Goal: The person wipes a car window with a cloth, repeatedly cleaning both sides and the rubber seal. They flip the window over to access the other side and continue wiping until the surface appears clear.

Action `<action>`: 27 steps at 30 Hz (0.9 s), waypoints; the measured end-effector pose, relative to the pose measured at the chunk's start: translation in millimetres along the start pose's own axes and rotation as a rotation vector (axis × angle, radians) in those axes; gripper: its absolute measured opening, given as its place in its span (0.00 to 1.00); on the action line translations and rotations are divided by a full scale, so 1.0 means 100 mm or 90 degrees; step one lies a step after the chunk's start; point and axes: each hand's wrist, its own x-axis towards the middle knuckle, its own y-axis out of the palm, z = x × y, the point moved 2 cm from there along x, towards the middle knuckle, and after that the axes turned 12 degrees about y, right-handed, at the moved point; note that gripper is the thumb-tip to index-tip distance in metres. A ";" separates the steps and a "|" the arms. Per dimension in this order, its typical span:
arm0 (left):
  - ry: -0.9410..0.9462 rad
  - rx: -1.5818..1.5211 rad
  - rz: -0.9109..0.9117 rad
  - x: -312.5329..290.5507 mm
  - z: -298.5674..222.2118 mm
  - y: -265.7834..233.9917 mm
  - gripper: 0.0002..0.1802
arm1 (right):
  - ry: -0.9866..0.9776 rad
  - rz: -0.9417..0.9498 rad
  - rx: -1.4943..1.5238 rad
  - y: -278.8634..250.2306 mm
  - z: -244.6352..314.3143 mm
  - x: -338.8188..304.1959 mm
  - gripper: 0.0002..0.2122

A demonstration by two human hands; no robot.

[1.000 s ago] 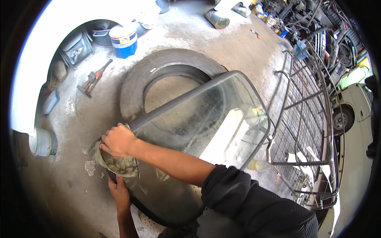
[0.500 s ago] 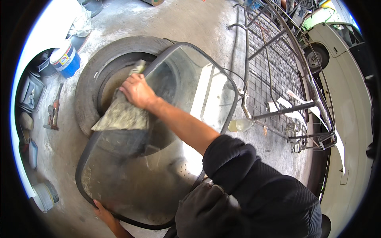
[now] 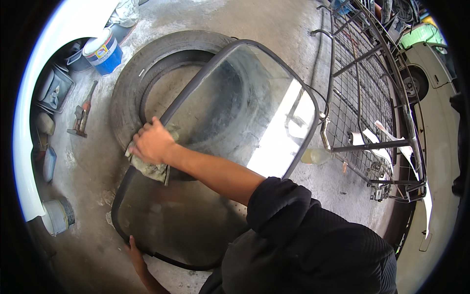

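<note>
A large vehicle window pane with rounded corners and a black rubber rim slants in front of me, its far part over a tyre lying on the floor. My right hand clutches a crumpled, greyish patterned cloth at the pane's left rim. The bunched cloth touches both rim and glass. At the near left corner, my left hand grips the rim; one finger shows along the edge and the other fingers are mostly hidden. Through the glass, part of the tyre is visible.
A hammer lies on the concrete at the left, near a blue-and-white bucket and grey trays. A metal mesh frame stands at the right, with a bottle of yellowish liquid beside it. Beyond is a pale vehicle.
My right hand has drawn the cloth nearer along the left rim, and the cloth is more bunched. My left hand stays at the near corner. The whole view has shifted somewhat.
</note>
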 end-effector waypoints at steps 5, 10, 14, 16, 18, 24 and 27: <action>0.497 0.507 -0.059 0.30 -0.97 0.30 0.36 | -0.046 0.135 0.009 -0.04 0.10 -0.01 0.22; 0.344 0.469 0.175 1.02 -1.46 0.83 0.32 | -0.063 0.153 0.012 -0.04 0.07 0.00 0.22; 0.303 0.410 0.103 1.27 -1.23 0.89 0.31 | -0.097 0.126 -0.023 -0.14 -0.13 -0.01 0.22; 0.324 0.492 0.072 1.22 -1.09 0.84 0.31 | -0.062 0.197 -0.004 -0.23 -0.35 0.02 0.23; 0.379 0.483 0.051 1.09 -1.00 0.81 0.31 | -0.062 0.251 -0.022 -0.39 -0.68 0.08 0.25; 0.390 0.473 0.078 0.85 -0.95 0.77 0.32 | -0.005 0.258 -0.218 -0.99 -2.00 0.36 0.28; 0.419 0.472 0.060 0.88 -0.89 0.73 0.32 | 0.067 0.158 -0.271 -1.21 -2.57 0.44 0.28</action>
